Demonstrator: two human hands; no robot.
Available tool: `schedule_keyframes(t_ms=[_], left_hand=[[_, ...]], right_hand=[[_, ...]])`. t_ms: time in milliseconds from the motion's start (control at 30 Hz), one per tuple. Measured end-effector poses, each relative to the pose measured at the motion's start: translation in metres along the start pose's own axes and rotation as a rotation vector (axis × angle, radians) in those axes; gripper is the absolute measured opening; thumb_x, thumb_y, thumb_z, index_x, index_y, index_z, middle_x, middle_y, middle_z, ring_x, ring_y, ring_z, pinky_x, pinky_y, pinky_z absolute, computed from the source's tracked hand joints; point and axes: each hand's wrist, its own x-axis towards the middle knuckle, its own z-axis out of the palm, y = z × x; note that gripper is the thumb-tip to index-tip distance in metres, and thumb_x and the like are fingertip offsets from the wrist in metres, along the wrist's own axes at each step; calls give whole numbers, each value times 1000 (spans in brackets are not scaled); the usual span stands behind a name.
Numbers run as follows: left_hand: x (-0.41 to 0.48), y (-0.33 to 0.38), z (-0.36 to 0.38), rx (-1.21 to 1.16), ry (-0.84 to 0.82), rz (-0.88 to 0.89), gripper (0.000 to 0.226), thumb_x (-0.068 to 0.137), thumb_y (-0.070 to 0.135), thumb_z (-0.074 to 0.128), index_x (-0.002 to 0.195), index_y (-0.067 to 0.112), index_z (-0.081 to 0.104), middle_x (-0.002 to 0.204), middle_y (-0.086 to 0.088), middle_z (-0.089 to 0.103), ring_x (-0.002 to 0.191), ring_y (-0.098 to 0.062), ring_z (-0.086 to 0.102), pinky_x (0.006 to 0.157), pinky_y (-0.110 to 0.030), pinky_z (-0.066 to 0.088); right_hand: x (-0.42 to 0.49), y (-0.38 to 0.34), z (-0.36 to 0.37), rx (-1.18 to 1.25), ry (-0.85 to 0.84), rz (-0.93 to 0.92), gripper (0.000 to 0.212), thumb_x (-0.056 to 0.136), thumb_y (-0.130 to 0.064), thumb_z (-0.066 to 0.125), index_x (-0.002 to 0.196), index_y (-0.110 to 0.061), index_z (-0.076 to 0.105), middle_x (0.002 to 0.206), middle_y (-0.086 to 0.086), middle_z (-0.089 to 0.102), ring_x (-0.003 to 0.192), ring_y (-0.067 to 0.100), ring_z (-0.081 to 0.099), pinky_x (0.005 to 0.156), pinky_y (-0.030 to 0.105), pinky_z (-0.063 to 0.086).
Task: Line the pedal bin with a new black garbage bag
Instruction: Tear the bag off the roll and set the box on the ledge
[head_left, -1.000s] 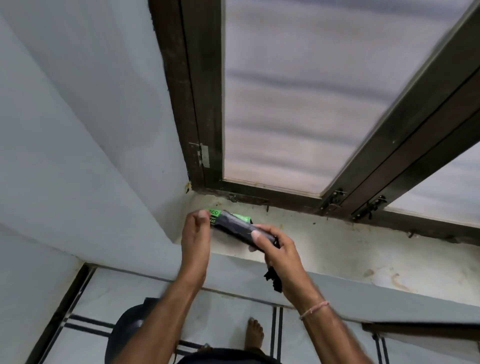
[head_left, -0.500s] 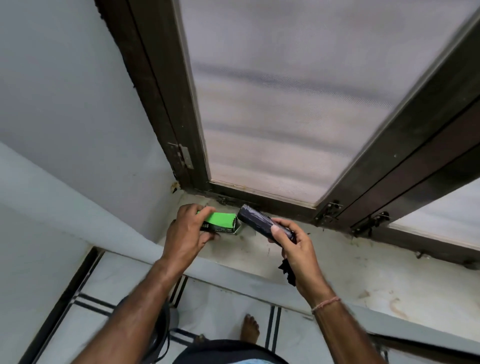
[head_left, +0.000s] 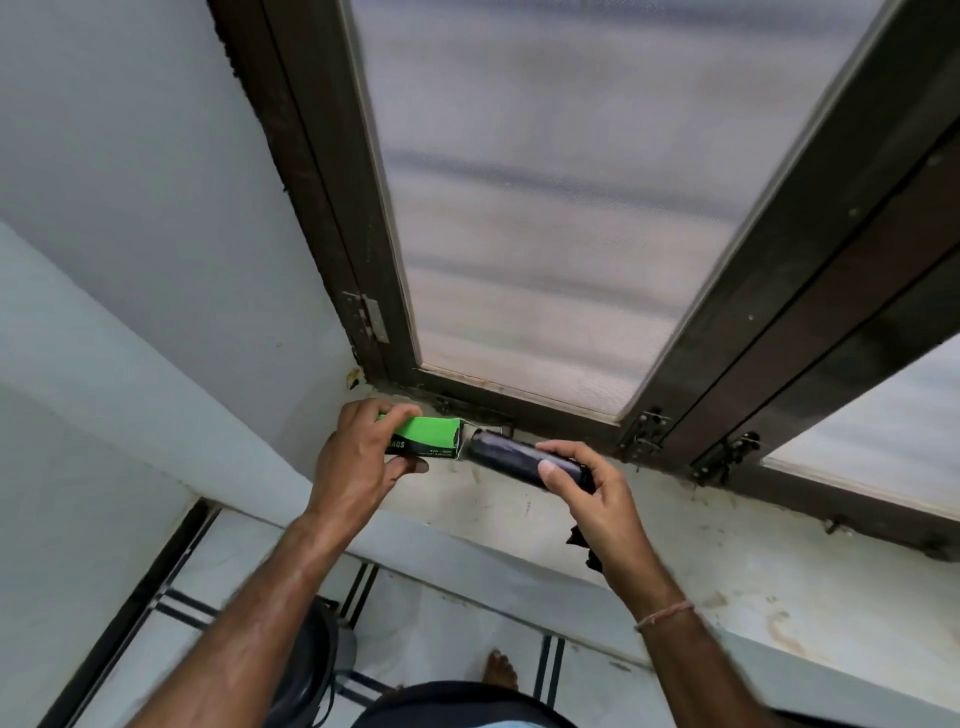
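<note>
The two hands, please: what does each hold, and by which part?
Left hand holds the green box by its closed end; right hand holds the bag roll near its right end.

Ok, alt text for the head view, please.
Over a stained window sill, the left hand grips a green bag box while the right hand holds a roll of black garbage bags at its open end. The pedal bin stands on the floor below.

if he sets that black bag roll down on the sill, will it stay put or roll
The roll looks cylindrical and glossy, so it would probably roll or slide on the smooth sill. A loose end hanging below the right hand suggests floppy film that may unwind.
</note>
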Motion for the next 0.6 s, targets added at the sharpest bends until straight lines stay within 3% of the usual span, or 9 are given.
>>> schedule_keyframes(t_ms=[100, 267, 467, 600], left_hand=[[-4, 6, 1, -18, -9, 27, 58, 80, 37, 87, 133, 28, 65, 125, 4, 60, 124, -20, 47, 77, -33, 46], [-8, 14, 4, -42, -14, 51, 59, 78, 38, 88, 133, 31, 65, 124, 5, 61, 120, -18, 47, 74, -32, 43], [-10, 11, 0, 9, -30, 72, 63, 77, 35, 88, 135, 27, 65, 127, 2, 62, 122, -20, 48, 77, -30, 40], [-9, 8, -3, 18, -19, 63, 62, 78, 37, 88, 135, 28, 65, 127, 2, 61, 124, -21, 47, 77, -30, 40]], right_hand=[[-2, 0, 1, 98, 75, 13, 16, 102, -35, 68, 115, -41, 75, 103, -4, 72, 61, -5, 60, 48, 25, 49], [-5, -1, 11, 225, 124, 58, 14, 101, -32, 70, 111, -38, 77, 109, 13, 76, 51, -3, 54, 43, 23, 43], [-12, 4, 7, 184, 80, 52, 15, 102, -30, 69, 114, -34, 77, 116, 5, 72, 74, -1, 63, 50, 18, 46], [-14, 2, -7, 64, 18, 3, 17, 102, -31, 69, 115, -37, 77, 109, -4, 72, 69, -6, 62, 50, 22, 50]])
